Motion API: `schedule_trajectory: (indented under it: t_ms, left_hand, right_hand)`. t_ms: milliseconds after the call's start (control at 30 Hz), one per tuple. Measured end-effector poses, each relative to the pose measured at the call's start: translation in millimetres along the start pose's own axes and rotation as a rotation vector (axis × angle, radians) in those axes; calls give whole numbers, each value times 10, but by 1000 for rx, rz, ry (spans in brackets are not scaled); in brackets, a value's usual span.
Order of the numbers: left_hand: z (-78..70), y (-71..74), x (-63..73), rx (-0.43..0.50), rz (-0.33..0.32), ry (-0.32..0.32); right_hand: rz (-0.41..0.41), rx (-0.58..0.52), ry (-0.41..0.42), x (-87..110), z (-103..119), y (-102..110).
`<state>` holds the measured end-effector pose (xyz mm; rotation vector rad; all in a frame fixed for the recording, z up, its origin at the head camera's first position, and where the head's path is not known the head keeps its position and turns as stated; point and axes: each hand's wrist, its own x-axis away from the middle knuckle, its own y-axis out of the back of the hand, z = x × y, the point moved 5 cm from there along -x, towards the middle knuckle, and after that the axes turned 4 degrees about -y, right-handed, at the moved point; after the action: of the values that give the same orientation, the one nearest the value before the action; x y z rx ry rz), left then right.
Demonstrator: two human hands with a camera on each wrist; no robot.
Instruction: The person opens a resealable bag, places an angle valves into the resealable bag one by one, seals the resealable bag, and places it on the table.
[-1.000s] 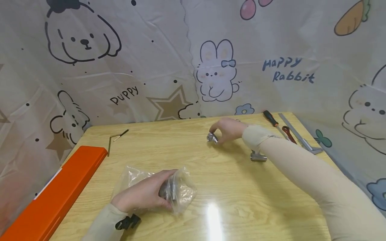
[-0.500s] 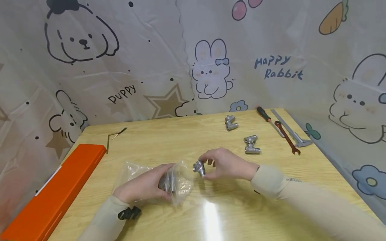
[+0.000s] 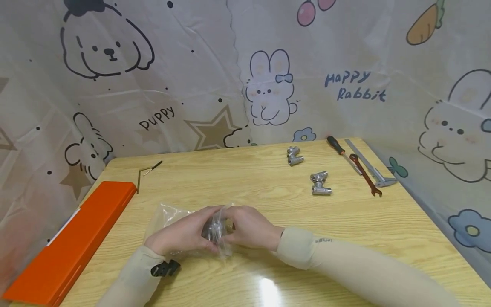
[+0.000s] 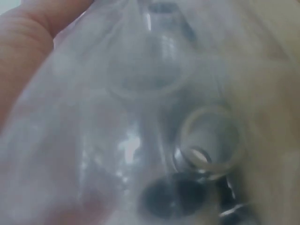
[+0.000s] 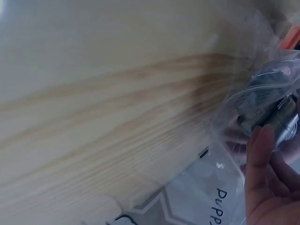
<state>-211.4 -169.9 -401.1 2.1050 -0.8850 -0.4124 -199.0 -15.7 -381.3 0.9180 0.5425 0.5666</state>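
A clear plastic bag (image 3: 168,215) on a pale wood-grain bench (image 3: 215,179), before a cartoon-printed cloth (image 3: 207,51).
Shiny, tubular metal fittings (image 3: 215,232) show through the plastic. The left hand (image 3: 184,232) has its fingers curled round bag and contents; the right hand (image 3: 251,228) bends its fingers at the bag's mouth, though whether they grip a fitting I cannot tell. A closed orange case (image 3: 82,238) lies along the left edge.

Left grip (image 3: 182,233) holds clear bag (image 3: 168,214) of metal parts (image 3: 211,230); right grip (image 3: 251,227) at bag's edge, its hold unclear.
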Motion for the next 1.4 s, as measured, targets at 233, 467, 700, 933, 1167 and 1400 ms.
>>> schedule_trajectory:
  t_ms: [233,467,700,933,1167,1400]
  left_hand:
    - [3,18,-13,42,15,19]
    - [-19,2,-33,83,26,17]
    - [-9,4,-32,38,22,41]
    - [2,-13,-31,14,18,78]
    - [-7,-4,-24,-1,14,81]
    - [-18,6,-12,-14,19,78]
  right_hand:
    - [-50,57,-2,-89,77,-79]
    - [-35,60,-8,-31,38,-43]
    - [-36,86,-69,102,-105,326]
    - [-80,142,-330,340,-646,1046]
    - [-55,235,-652,832,-1465,1570]
    - [28,244,-845,1167,-1906,1530]
